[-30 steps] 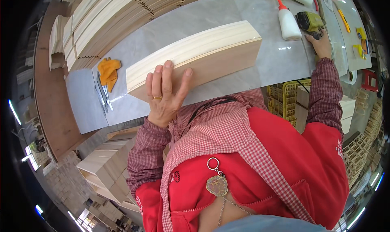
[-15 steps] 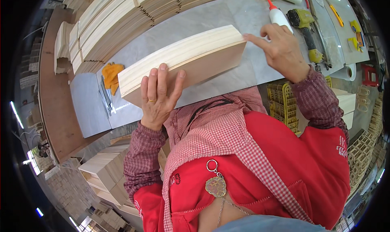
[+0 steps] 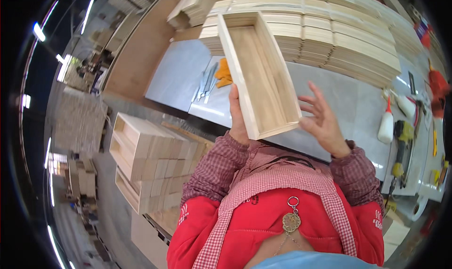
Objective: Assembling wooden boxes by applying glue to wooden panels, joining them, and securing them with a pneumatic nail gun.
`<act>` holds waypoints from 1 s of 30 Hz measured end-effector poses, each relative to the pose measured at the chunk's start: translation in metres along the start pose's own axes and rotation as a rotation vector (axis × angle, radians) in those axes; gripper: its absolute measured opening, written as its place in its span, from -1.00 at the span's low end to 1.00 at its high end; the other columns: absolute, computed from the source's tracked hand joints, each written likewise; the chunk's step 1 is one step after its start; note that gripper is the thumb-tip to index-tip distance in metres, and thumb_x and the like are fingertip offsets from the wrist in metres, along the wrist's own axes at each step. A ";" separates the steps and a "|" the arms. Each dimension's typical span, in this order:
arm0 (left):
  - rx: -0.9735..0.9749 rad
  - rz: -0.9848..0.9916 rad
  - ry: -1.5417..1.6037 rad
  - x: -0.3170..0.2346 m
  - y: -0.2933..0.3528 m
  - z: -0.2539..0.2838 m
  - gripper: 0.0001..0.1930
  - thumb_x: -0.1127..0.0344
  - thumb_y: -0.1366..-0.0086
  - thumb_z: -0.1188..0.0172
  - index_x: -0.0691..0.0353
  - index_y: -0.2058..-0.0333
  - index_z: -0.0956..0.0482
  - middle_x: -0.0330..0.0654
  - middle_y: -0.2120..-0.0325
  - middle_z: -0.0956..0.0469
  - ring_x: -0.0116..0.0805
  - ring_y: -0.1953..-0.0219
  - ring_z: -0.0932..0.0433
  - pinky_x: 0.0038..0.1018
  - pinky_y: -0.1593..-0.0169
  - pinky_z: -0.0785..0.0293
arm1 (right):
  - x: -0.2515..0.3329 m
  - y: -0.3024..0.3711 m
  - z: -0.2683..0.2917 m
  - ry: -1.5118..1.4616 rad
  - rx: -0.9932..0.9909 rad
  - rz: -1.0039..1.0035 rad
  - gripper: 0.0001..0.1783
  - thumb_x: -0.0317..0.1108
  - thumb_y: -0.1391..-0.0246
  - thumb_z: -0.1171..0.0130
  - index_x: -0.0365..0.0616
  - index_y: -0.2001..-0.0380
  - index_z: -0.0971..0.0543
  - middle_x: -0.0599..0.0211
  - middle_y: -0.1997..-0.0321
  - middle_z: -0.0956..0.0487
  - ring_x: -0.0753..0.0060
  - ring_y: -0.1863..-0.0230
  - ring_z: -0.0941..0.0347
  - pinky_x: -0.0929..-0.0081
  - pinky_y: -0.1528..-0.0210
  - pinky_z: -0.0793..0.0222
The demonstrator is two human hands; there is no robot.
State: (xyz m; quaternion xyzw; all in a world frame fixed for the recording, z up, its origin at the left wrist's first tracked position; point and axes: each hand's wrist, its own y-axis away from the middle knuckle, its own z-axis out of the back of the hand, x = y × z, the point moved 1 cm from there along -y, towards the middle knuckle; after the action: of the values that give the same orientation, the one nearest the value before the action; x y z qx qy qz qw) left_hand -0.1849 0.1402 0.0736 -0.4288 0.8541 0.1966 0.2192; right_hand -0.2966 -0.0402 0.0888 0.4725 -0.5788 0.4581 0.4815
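Observation:
A long, shallow box of pale wood (image 3: 261, 71) is held tilted above the worktable, its open side facing me and its inside bare. My left hand (image 3: 239, 116) grips its left long wall near the close end, with the fingers mostly hidden behind it. Beside the close right corner is my right hand (image 3: 324, 123), fingers spread and nothing in them. Its thumb is very near that corner; whether it touches, I cannot tell.
Long stacks of wooden boards (image 3: 358, 48) line the table's far side. An orange cloth (image 3: 223, 73) lies left of the box. At right are a white glue bottle (image 3: 386, 127) with a red nozzle and a nail gun (image 3: 402, 142). Finished boxes (image 3: 150, 149) are stacked at lower left.
The box has turned from lying with its long side toward me to open side up, lengthwise away from me. My left hand moved round to its left wall. The view swung left.

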 end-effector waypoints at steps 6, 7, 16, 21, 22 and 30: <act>-0.101 -0.113 -0.192 -0.028 0.027 0.010 -0.35 -0.13 -0.27 0.03 0.17 -0.20 -0.21 -0.04 -0.05 -0.38 -0.21 0.03 -0.43 -0.33 -0.02 -0.39 | 0.002 -0.022 -0.052 -0.038 0.150 0.104 -0.06 -0.54 0.09 -0.18 -0.05 -0.35 0.03 0.03 -0.19 -0.22 0.16 -0.07 -0.32 0.37 -0.06 -0.31; -0.157 -0.143 -0.263 -0.035 0.034 0.012 -0.35 -0.13 -0.27 0.04 0.16 -0.20 -0.20 -0.04 -0.04 -0.38 -0.21 0.03 -0.42 -0.33 -0.02 -0.38 | 0.002 -0.025 -0.059 -0.045 0.165 0.117 -0.06 -0.57 0.09 -0.16 -0.07 -0.35 0.03 0.06 -0.19 -0.22 0.16 -0.07 -0.31 0.36 -0.08 -0.30; -0.620 -0.705 -0.761 -0.114 0.160 0.008 -0.42 0.54 0.00 -0.20 0.27 -0.08 -0.36 -0.07 0.14 -0.50 -0.31 0.18 -0.48 -0.44 0.10 -0.45 | 0.029 -0.016 -0.123 -0.008 0.532 0.196 -0.14 -0.52 0.00 -0.13 -0.04 -0.34 0.02 0.04 -0.20 -0.25 0.17 -0.08 -0.32 0.37 -0.07 -0.31; -0.961 -0.940 -0.752 -0.218 0.316 0.048 -0.62 0.48 0.01 -0.18 0.32 0.14 -0.45 -0.01 0.31 -0.52 -0.29 0.39 -0.55 -0.51 0.34 -0.54 | 0.013 -0.015 -0.096 0.164 0.530 0.140 -0.21 -0.49 -0.06 -0.08 -0.06 -0.34 -0.02 0.08 -0.07 -0.41 0.25 -0.04 -0.38 0.41 -0.06 -0.30; -0.995 -0.961 -0.785 -0.239 0.351 0.067 -0.67 0.43 0.02 -0.20 0.30 0.21 -0.46 -0.01 0.34 -0.50 -0.28 0.40 -0.52 -0.48 0.35 -0.50 | 0.007 -0.014 -0.082 0.249 0.467 0.054 -0.23 -0.48 -0.07 -0.08 -0.07 -0.33 -0.04 0.09 -0.03 -0.45 0.28 -0.01 -0.40 0.44 -0.04 -0.31; -1.379 -1.033 -0.697 -0.290 0.468 0.229 -0.83 0.40 0.00 -0.18 0.32 0.39 -0.53 -0.12 0.48 -0.49 -0.34 0.44 -0.42 -0.51 0.32 -0.36 | -0.028 0.007 -0.012 0.302 0.216 -0.216 -0.29 -0.36 -0.13 -0.10 -0.06 -0.32 -0.09 0.18 0.16 -0.53 0.41 0.20 -0.47 0.56 0.14 -0.39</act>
State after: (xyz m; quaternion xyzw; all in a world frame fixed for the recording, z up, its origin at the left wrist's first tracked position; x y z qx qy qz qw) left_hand -0.3649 0.7072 0.1115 -0.7082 0.1374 0.6566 0.2202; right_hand -0.2998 -0.0248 0.0616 0.5066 -0.3936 0.5288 0.5557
